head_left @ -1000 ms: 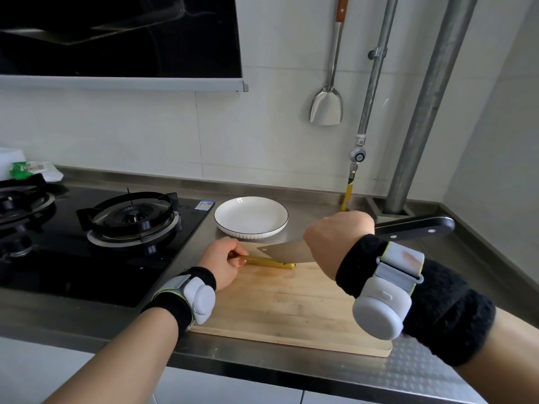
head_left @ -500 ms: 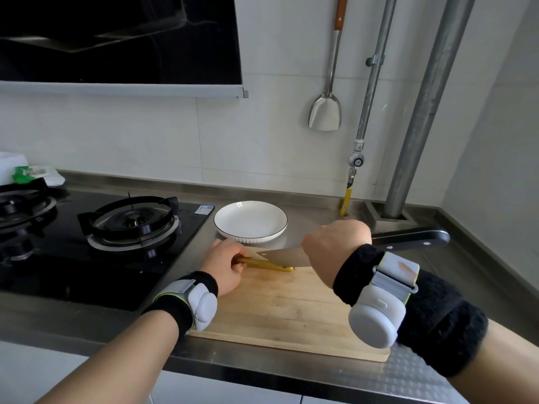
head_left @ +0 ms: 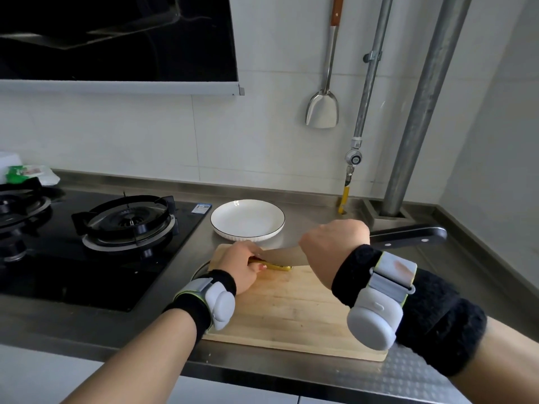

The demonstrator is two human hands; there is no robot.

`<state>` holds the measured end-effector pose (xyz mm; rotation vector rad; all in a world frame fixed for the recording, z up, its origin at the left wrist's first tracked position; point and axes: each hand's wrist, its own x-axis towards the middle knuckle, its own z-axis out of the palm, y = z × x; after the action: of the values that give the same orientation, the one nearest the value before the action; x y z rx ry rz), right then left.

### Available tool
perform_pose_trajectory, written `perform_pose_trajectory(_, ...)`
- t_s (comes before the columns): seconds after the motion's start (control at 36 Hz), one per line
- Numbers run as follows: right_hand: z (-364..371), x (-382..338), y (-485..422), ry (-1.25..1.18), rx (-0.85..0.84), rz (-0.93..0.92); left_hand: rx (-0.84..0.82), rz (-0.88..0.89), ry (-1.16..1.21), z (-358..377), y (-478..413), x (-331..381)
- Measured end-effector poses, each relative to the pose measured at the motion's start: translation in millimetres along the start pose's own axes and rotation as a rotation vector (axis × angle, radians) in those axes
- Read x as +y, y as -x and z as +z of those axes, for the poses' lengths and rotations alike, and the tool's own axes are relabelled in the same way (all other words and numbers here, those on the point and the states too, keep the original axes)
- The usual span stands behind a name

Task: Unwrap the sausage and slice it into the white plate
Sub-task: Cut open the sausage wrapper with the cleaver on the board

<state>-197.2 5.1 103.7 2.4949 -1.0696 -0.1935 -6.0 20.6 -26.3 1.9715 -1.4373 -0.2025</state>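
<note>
Left hand [head_left: 239, 268] is pinning the sausage [head_left: 277, 267] to the board [head_left: 291, 310], fingers clamped on it. Right hand [head_left: 332, 249] is gripping the knife [head_left: 408, 237], fingers wrapped tight, blade over the sausage. Plate [head_left: 247, 219] is sitting just behind the board.

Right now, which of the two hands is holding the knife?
The right hand grips the knife by its black handle; the left hand only steadies the yellow-wrapped sausage.

A rectangular wooden cutting board [head_left: 294, 307] lies on the steel counter [head_left: 320, 220], right of the black gas hob [head_left: 96, 243]. Behind the board sits a round white plate [head_left: 247, 219] (empty); a yellow-wrapped sausage [head_left: 277, 267] lies on the board's far edge.
</note>
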Motion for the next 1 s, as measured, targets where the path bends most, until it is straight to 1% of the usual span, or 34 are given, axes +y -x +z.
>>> perform_pose_trajectory(0.44, 1.6, -1.6, -1.7, 0.057, 0.011, -0.014, 0.019, -0.005, -0.022, 5.6, -2.9, -4.1)
perform_pose_trajectory(0.64, 0.8, 3.2, -1.2, 0.055, -0.006, 0.006, 0.038, 0.036, -0.041, 3.9, -2.2, -2.9)
perform_pose_trajectory(0.78, 1.4, -0.2, 0.5, 0.071, -0.005, 0.007, 0.023, 0.022, -0.044, 2.7, -1.1, -1.8)
perform_pose_trajectory(0.92, 0.1, 6.7, 0.7, 0.041, -0.033, 0.017, 0.033, 0.065, -0.029, 0.9, -0.7, 0.4)
perform_pose_trajectory(1.0, -0.2, 5.3, 2.0, 0.052, -0.026, 0.016, 0.027, 0.055, -0.026, 0.1, 0.7, 1.3)
